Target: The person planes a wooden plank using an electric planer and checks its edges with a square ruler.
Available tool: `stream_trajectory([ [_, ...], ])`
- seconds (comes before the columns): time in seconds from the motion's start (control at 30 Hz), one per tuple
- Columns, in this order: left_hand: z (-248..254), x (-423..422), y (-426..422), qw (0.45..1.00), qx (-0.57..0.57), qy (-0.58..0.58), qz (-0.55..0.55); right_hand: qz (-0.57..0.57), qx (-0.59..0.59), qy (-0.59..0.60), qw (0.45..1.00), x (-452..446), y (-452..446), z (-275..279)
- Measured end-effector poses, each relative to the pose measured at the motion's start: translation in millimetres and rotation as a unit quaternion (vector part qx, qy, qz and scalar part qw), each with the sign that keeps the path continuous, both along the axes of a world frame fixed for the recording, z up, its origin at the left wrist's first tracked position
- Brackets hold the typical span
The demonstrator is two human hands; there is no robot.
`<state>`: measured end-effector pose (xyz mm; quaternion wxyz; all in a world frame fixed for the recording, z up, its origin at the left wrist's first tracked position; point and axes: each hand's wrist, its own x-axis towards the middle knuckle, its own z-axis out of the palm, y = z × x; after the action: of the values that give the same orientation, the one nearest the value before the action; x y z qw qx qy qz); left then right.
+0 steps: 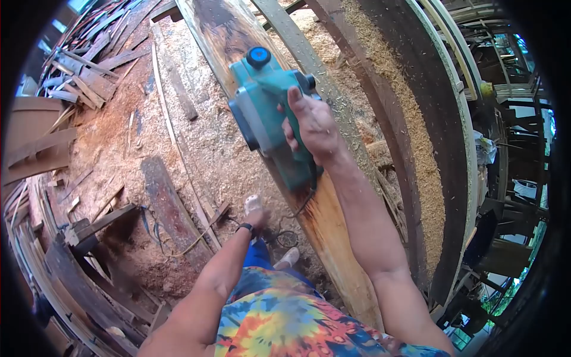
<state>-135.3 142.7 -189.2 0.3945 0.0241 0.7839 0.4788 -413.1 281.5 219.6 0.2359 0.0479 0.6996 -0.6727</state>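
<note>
My right hand (316, 126) is wrapped round the rear handle of a green electric planer (254, 110), with the thumb lying along the top. A round black knob with a blue centre tops the planer's far end. The tool rests on a long pale wooden plank (342, 259) with dark streaks in its grain. From the handle a black cord (306, 202) loops down across the plank. My left hand (256, 219), with a black band at its wrist, hangs low left of the plank, away from the planer; its fingers are blurred.
Sawdust and shavings (202, 125) cover the ground. A dark wide board (410, 89) carrying shavings runs along the right. Loose planks (172, 196) and offcuts lie on the left, with stacked boards (65, 279) at lower left. My shoe (288, 259) shows beside the plank.
</note>
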Motion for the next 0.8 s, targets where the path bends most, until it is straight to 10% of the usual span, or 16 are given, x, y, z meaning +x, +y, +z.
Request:
stream_trajectory([
  [0.13, 57, -44, 39, 0.865, 0.143, -0.340, 0.341, 0.001, -0.015, 0.047, 0.999, -80, -43, -3],
  [0.33, 116, -79, 42, 0.764, 0.239, -0.410, 0.436, 0.013, -0.030, 0.020, 0.999, -183, -86, -16],
  [0.8, 115, -29, 54, 0.623, 0.350, -0.459, 0.528, 0.032, 0.029, -0.007, 0.999, 144, 121, 6],
])
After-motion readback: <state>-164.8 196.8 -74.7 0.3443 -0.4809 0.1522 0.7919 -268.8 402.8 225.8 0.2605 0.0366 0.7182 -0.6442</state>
